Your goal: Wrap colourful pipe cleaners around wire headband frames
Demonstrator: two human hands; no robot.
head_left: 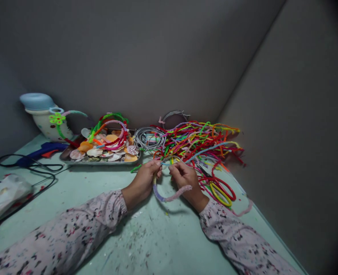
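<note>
My left hand [146, 176] is closed, pinching a curved, fuzzy pipe-cleaner band [159, 196] in yellow, purple and pink, whose pink end curls toward my right wrist. A light blue pipe cleaner [204, 151] spans the small gap between my fingertips, and its long tail rises to the right over the pile. My right hand [186, 182] is closed too, with thumb and forefinger pinching that blue strand. Where the blue strand meets the band is hidden by my left fingers. Just beyond both hands lies a heap of multicoloured pipe cleaners [186, 137].
Scissors [223, 194] with red and yellow handles lie right of my right hand. Behind my left hand stands a metal tray [100, 163] of shells and finished-looking fuzzy hoops. A wire coil [138, 143], a blue-lidded cup [50, 124], a blue glue gun [33, 156] and a plastic bag [10, 194] are around.
</note>
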